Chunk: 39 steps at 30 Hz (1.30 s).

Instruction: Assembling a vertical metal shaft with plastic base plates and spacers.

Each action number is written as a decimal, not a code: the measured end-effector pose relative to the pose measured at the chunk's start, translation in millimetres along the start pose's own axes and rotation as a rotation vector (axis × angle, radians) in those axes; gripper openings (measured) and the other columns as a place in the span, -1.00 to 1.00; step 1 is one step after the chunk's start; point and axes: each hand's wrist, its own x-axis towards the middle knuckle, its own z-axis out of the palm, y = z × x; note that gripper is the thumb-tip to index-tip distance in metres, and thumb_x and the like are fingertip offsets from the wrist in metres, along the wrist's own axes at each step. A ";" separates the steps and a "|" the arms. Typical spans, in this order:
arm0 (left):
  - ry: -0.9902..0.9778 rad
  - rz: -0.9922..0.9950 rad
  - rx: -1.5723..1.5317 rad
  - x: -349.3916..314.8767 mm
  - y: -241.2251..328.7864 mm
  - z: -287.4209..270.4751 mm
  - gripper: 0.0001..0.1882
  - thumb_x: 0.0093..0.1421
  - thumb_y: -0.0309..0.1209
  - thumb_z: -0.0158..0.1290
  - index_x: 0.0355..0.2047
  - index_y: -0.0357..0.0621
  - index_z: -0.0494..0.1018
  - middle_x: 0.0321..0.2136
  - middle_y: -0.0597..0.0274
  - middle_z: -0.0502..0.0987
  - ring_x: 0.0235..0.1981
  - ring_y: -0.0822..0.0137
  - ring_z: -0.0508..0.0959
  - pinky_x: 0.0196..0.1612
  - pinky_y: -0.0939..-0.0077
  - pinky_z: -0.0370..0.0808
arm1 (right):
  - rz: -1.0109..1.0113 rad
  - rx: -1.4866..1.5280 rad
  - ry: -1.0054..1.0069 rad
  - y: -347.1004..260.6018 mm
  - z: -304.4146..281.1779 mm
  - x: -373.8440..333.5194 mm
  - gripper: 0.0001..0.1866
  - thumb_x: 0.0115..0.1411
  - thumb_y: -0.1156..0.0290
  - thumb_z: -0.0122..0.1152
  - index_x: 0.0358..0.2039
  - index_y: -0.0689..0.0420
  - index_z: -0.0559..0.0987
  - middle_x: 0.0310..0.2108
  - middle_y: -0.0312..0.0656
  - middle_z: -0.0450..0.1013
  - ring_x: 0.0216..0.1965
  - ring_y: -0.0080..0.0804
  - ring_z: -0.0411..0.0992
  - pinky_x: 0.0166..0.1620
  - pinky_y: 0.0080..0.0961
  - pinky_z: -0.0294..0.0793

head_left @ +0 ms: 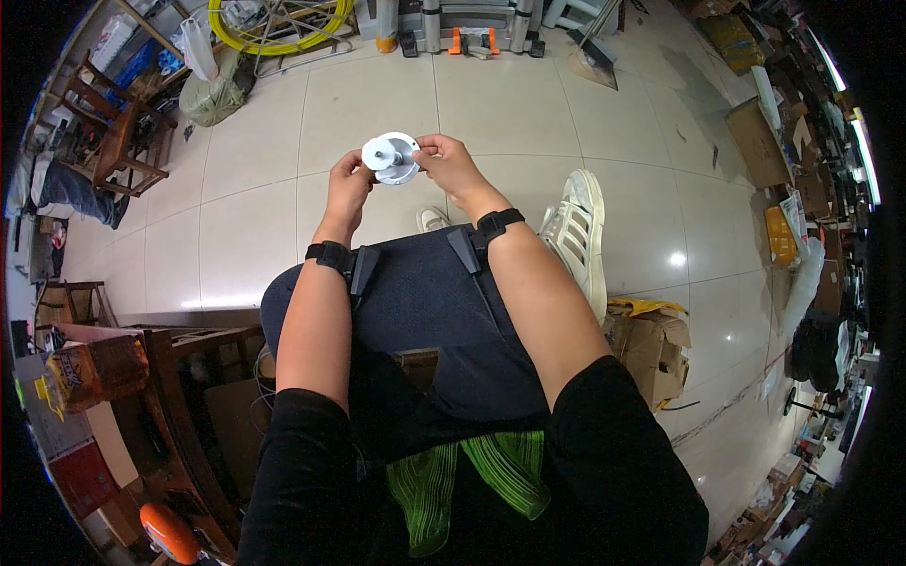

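Note:
A small round white fitting (390, 157) with a raised hub in its middle is held up in front of me, above my knees. My left hand (347, 184) grips its left rim. My right hand (448, 167) pinches its right rim with thumb and fingers. Both wrists wear black straps. My crossed legs in dark trousers lie below the hands, with a white shoe (578, 234) sticking out to the right.
Pale tiled floor (245, 236) spreads around. A coil of yellow cable (278, 28) and a ladder base lie at the top. Wooden chairs (109, 132) stand at the left, a wooden bench at lower left, an open cardboard box (651, 344) by my right side, and cluttered shelves along the right.

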 end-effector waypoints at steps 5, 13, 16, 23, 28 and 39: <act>0.044 -0.019 -0.003 -3.1 3.2 2.3 -0.85 0.05 -0.57 -0.13 -0.36 -0.24 0.40 -0.56 0.32 0.42 -0.61 0.56 0.33 -0.58 0.72 0.23 | 0.012 0.008 -0.010 -1.0 0.2 -0.5 -0.72 0.01 0.47 0.12 -0.22 0.22 0.40 -0.40 -0.28 0.38 -0.43 -0.62 0.31 -0.41 -0.69 0.26; 0.016 0.008 -0.006 -0.4 0.5 -0.4 -0.86 0.05 -0.57 -0.12 -0.37 -0.20 0.40 -0.57 0.35 0.41 -0.62 0.58 0.33 -0.59 0.72 0.22 | -0.019 -0.048 -0.011 5.6 -1.2 2.2 -0.70 0.00 0.49 0.12 -0.21 0.25 0.39 -0.35 -0.23 0.40 -0.38 -0.57 0.33 -0.35 -0.66 0.30; -0.022 0.039 -0.006 0.1 -1.6 -1.1 -0.85 0.04 -0.57 -0.11 -0.36 -0.18 0.40 -0.56 0.36 0.41 -0.61 0.59 0.32 -0.60 0.72 0.20 | -0.027 -0.047 -0.011 4.2 -1.2 1.5 -0.70 0.01 0.49 0.12 -0.21 0.24 0.39 -0.35 -0.23 0.39 -0.38 -0.57 0.32 -0.34 -0.67 0.30; -0.006 0.024 -0.014 2.0 -2.6 -1.5 -0.84 0.04 -0.58 -0.11 -0.33 -0.19 0.39 -0.55 0.37 0.41 -0.61 0.60 0.30 -0.61 0.71 0.17 | -0.016 -0.001 -0.007 -0.3 1.4 -1.1 -0.73 0.01 0.49 0.11 -0.22 0.22 0.41 -0.39 -0.26 0.37 -0.43 -0.60 0.29 -0.39 -0.68 0.27; -0.020 0.006 -0.011 0.9 -0.1 -1.8 -0.82 0.05 -0.57 -0.11 -0.30 -0.21 0.38 -0.52 0.33 0.42 -0.55 0.58 0.35 -0.57 0.70 0.24 | -0.017 0.001 -0.011 1.7 0.7 0.6 -0.73 0.01 0.49 0.11 -0.23 0.22 0.41 -0.39 -0.27 0.37 -0.42 -0.61 0.30 -0.39 -0.70 0.27; -0.038 0.029 -0.067 -0.3 -0.8 0.1 -0.85 0.08 -0.48 -0.06 -0.31 -0.22 0.37 -0.44 0.28 0.44 -0.44 0.52 0.41 -0.41 0.67 0.36 | -0.048 -0.005 -0.038 4.4 -2.3 1.3 -0.70 0.00 0.48 0.13 -0.21 0.24 0.39 -0.37 -0.26 0.39 -0.42 -0.63 0.31 -0.40 -0.71 0.26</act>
